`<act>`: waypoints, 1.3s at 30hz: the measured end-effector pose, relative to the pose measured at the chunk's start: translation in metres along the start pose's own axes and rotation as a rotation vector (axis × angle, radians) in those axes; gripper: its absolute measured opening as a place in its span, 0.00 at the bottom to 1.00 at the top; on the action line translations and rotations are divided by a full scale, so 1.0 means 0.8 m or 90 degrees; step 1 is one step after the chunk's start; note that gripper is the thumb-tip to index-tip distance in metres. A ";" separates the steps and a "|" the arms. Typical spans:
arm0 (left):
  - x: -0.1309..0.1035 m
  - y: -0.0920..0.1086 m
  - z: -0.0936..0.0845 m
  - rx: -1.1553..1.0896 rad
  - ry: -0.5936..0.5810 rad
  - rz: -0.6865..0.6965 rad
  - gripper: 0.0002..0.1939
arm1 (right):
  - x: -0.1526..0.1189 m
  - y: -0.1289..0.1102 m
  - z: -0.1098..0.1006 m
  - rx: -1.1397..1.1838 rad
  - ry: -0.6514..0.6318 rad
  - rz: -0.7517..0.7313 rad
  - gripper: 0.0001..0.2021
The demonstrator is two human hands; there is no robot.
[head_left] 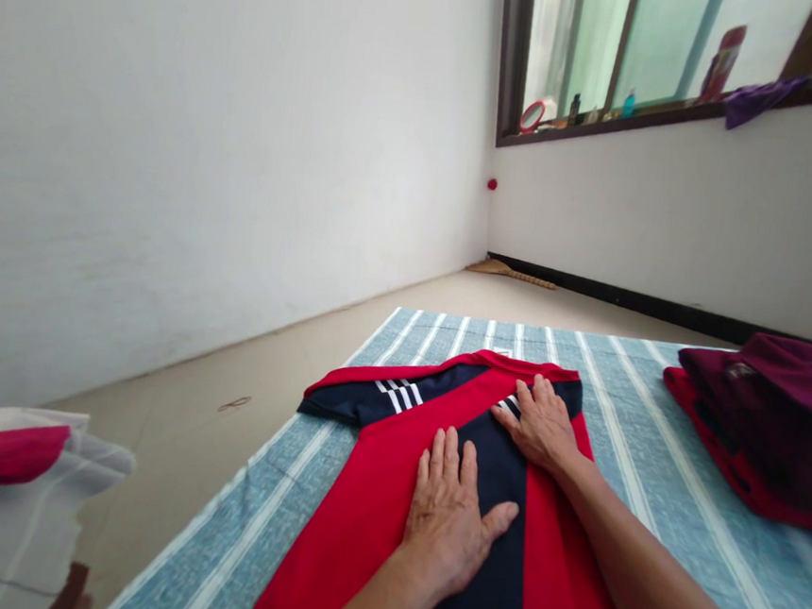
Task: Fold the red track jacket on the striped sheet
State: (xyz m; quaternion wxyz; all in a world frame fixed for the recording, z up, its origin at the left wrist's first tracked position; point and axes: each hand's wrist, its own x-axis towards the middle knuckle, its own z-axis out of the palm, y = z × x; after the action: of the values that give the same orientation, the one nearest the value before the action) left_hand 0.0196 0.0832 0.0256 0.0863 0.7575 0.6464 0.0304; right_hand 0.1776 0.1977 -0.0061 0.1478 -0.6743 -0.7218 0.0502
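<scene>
A red and navy shirt [375, 501] with white stripes at its sleeves lies spread on the blue striped cloth [268, 492], its collar end away from me. My left hand [450, 512] rests flat on the shirt's middle, fingers stretched and thumb out to the right. Farther up, near the right shoulder, my right hand [542, 421] lies palm down with its fingers extended. One sleeve reaches out to the left; the right side looks folded inward. The near end of the shirt runs out of view below.
To the right is a stack of folded maroon and red clothes [772, 422]. White fabric with a pink piece [1, 459] stands at the lower left. A broom [512, 273] lies on the floor by the corner. Bottles and a round mirror [532, 117] line the windowsill.
</scene>
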 end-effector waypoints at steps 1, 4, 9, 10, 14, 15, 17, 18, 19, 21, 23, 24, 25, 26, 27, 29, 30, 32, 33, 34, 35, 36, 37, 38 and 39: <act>0.000 0.000 0.000 -0.003 0.001 0.000 0.43 | 0.000 0.000 0.000 -0.003 0.001 -0.002 0.36; 0.000 0.000 0.001 -0.008 0.004 0.003 0.44 | 0.000 0.001 0.001 -0.008 0.009 -0.006 0.36; 0.001 0.001 0.000 -0.008 0.002 0.003 0.44 | 0.000 0.000 0.001 -0.011 0.009 -0.002 0.36; 0.001 0.001 0.000 -0.007 0.001 0.002 0.43 | 0.000 0.000 0.000 -0.011 0.008 -0.001 0.36; 0.000 0.001 -0.001 -0.006 0.000 0.001 0.44 | -0.001 -0.001 -0.002 -0.007 0.005 0.003 0.36; 0.000 0.001 -0.001 -0.006 0.000 0.001 0.44 | -0.001 -0.001 -0.002 -0.005 0.004 0.004 0.36; 0.000 0.001 -0.001 -0.004 0.002 0.003 0.44 | -0.001 -0.001 -0.003 -0.003 0.002 0.006 0.36; 0.000 0.001 -0.001 -0.004 0.003 0.004 0.44 | -0.001 -0.001 -0.003 -0.001 0.001 0.006 0.37; 0.001 0.001 -0.001 -0.003 0.004 0.004 0.44 | -0.001 -0.001 -0.003 0.001 0.000 0.007 0.36; 0.001 0.001 0.000 -0.001 0.008 0.006 0.44 | -0.001 -0.001 -0.003 0.002 -0.002 0.007 0.36; 0.001 0.000 0.001 0.000 0.012 0.008 0.44 | -0.001 -0.001 -0.003 0.002 -0.003 0.009 0.36; 0.001 0.000 0.002 0.001 0.013 0.010 0.44 | -0.001 -0.001 -0.003 0.001 -0.003 0.010 0.36; 0.001 0.000 0.002 0.002 0.014 0.011 0.44 | -0.001 -0.002 -0.003 0.001 -0.003 0.010 0.36; 0.001 0.000 0.002 0.004 0.013 0.012 0.44 | -0.001 -0.002 -0.003 0.001 -0.004 0.011 0.36; 0.000 0.000 0.002 0.006 0.013 0.012 0.44 | -0.001 -0.002 -0.003 0.001 -0.004 0.012 0.36; 0.000 0.000 0.001 0.011 0.012 0.012 0.44 | -0.001 -0.002 -0.004 0.002 -0.005 0.012 0.36; 0.000 0.001 0.001 0.014 0.011 0.012 0.44 | -0.001 -0.002 -0.004 0.001 -0.006 0.011 0.36; 0.000 0.001 0.000 0.018 0.011 0.012 0.44 | -0.002 -0.002 -0.005 0.001 -0.005 0.010 0.36; 0.000 0.001 0.000 0.019 0.011 0.012 0.43 | -0.002 -0.003 -0.006 0.000 -0.004 0.010 0.36; 0.001 0.001 0.000 0.020 0.011 0.012 0.43 | -0.002 -0.003 -0.006 0.000 -0.004 0.009 0.36; 0.001 0.001 0.000 0.022 0.011 0.011 0.43 | -0.002 -0.003 -0.006 0.000 -0.003 0.009 0.36; 0.001 0.001 0.000 0.023 0.012 0.010 0.43 | -0.002 -0.003 -0.007 0.000 -0.004 0.009 0.36; 0.001 0.002 0.000 0.023 0.012 0.010 0.43 | -0.002 -0.003 -0.007 0.000 -0.004 0.008 0.35; 0.001 0.002 0.000 0.022 0.012 0.009 0.43 | -0.002 -0.003 -0.007 0.000 -0.005 0.008 0.35; 0.001 0.002 0.000 0.020 0.012 0.008 0.43 | -0.002 -0.003 -0.007 0.000 -0.004 0.007 0.35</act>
State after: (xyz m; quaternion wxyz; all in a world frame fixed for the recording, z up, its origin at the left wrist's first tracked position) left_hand 0.0211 0.0834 0.0259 0.0678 0.7625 0.6428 0.0278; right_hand 0.1773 0.1951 -0.0007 0.1451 -0.6781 -0.7186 0.0530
